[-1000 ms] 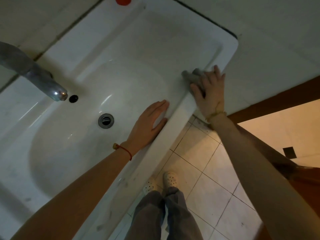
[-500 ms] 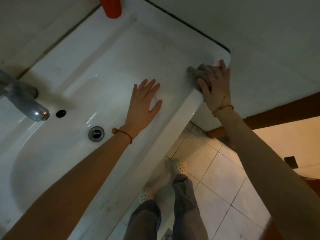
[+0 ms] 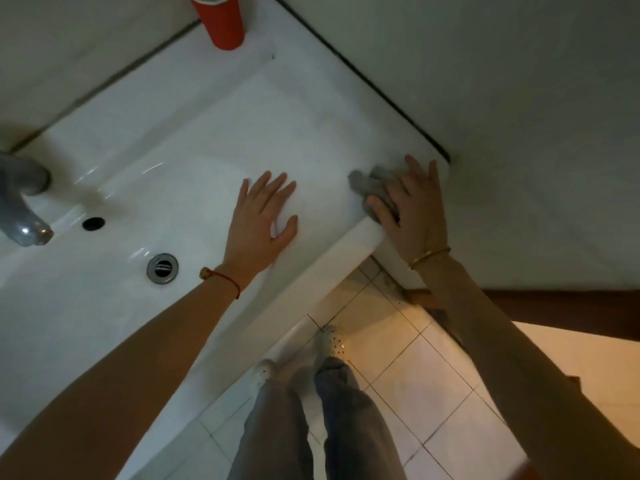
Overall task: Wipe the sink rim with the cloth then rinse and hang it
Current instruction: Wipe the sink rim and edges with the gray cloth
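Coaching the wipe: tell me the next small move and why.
Probably slide the cloth along the side rim toward the red cup. The right hand presses it onto the sink at the front right corner, while the left hand lies flat on the basin edge.

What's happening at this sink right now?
A person is cleaning a white sink. Their right hand presses a grey cloth onto the rim at the sink's front right corner. The left hand lies flat and open inside the basin. No water is running from the tap, so rinsing hasn't begun.
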The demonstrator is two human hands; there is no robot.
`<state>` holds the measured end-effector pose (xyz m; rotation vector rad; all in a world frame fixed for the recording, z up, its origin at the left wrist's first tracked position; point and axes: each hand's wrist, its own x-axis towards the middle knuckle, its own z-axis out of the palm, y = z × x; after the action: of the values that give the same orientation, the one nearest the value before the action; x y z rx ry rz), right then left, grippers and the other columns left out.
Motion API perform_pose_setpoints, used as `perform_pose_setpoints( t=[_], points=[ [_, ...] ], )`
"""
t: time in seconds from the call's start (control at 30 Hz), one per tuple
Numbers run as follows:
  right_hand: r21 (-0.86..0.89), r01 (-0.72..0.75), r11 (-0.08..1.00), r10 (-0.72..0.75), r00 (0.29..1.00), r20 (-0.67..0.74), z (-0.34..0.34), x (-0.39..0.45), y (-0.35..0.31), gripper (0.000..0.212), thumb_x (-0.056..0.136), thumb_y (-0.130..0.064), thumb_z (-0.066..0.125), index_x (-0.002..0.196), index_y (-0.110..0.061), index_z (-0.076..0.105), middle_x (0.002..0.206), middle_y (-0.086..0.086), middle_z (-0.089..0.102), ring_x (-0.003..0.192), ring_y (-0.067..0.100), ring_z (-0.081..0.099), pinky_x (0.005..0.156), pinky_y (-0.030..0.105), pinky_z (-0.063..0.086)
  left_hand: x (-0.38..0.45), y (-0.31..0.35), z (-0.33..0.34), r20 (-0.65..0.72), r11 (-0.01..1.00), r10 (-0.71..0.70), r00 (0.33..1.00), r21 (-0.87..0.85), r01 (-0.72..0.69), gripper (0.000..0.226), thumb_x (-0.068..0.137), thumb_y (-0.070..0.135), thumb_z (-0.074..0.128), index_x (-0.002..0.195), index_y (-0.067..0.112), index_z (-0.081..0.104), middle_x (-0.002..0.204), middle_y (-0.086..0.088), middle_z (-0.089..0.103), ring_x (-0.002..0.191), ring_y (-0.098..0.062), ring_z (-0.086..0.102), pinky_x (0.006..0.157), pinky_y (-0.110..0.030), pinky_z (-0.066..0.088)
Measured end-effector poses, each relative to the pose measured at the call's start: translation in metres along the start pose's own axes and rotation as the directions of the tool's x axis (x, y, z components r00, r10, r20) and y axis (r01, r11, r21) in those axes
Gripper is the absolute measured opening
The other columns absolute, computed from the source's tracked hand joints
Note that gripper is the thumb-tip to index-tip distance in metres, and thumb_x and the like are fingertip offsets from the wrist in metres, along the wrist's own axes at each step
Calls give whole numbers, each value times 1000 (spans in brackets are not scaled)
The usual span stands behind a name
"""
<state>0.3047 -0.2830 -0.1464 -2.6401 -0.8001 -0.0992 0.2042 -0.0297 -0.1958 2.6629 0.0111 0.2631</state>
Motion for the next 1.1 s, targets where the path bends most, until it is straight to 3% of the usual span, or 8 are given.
perform_pose_setpoints(
  t=[0.13, 0.23, 0.4, 0.7, 0.83, 0.93, 1.0, 1.1],
  points=[
    [141, 281, 949, -291, 955, 58, 10, -36, -33, 42, 97, -41, 47, 122, -11, 62, 127, 10, 61, 138, 30, 36, 120, 49, 12, 2, -2, -1, -4, 1000, 24, 1000, -7, -24, 53, 98, 36, 51, 144, 10, 49, 154, -9, 45, 148, -29, 33, 124, -50, 18],
    [103, 405, 909, -416, 896, 153, 1, -24, -21, 45, 96, -43, 48, 123, -10, 61, 128, 12, 61, 136, 30, 39, 120, 45, 15, 2, -2, -1, -5, 1000, 28, 1000, 1, -28, 53, 99, 36, 51, 144, 10, 49, 154, -10, 45, 148, -29, 32, 125, -48, 17],
    [-18, 62, 998, -57, 976, 208, -9, 34, 5, 39, 97, -32, 49, 120, -4, 62, 127, 16, 60, 137, 33, 37, 121, 47, 9, 3, -2, -2, -15, 999, 34, 999, -1, -34, 51, 98, 33, 53, 144, 9, 50, 152, -10, 46, 147, -29, 34, 125, -47, 19],
    [96, 449, 888, -459, 861, 221, 11, -30, -53, 45, 97, -49, 42, 122, -16, 59, 123, 8, 64, 131, 28, 45, 120, 42, 15, 3, 0, -11, 43, 999, 41, 998, 22, -42, 51, 99, 33, 52, 144, 8, 50, 153, -13, 46, 147, -31, 34, 124, -49, 22],
    [9, 172, 985, -170, 966, 195, 1, 3, -23, 46, 98, -45, 38, 116, -11, 64, 124, 9, 63, 131, 31, 44, 119, 49, 15, -12, 0, -25, 52, 999, 21, 998, -49, -18, 48, 100, 28, 57, 143, 9, 51, 151, -11, 48, 146, -28, 37, 124, -47, 22],
    [-33, 23, 999, -17, 987, 159, 0, 3, -33, 45, 97, -40, 44, 111, -4, 66, 118, 17, 65, 125, 36, 49, 118, 53, 16, -44, -3, -40, 62, 994, 14, 998, -109, -8, 46, 99, 26, 60, 142, 10, 53, 150, -8, 50, 145, -24, 38, 124, -46, 24],
    [-42, 25, 999, -16, 979, 205, 1, -8, -53, 46, 97, -43, 42, 116, -9, 65, 122, 13, 63, 128, 32, 46, 120, 50, 10, -70, -5, -53, 95, 991, 20, 995, -132, -7, 47, 98, 27, 60, 142, 10, 53, 150, -7, 49, 145, -23, 39, 124, -47, 24],
    [-2, 182, 983, -172, 936, 308, 7, -40, -100, 52, 99, -54, 24, 122, -26, 61, 129, -2, 59, 132, 23, 40, 120, 46, 7, -106, -8, -73, 151, 987, 7, 988, -160, 17, 48, 98, 32, 57, 141, 11, 54, 150, -6, 49, 145, -22, 39, 124, -47, 25]
  ],
)
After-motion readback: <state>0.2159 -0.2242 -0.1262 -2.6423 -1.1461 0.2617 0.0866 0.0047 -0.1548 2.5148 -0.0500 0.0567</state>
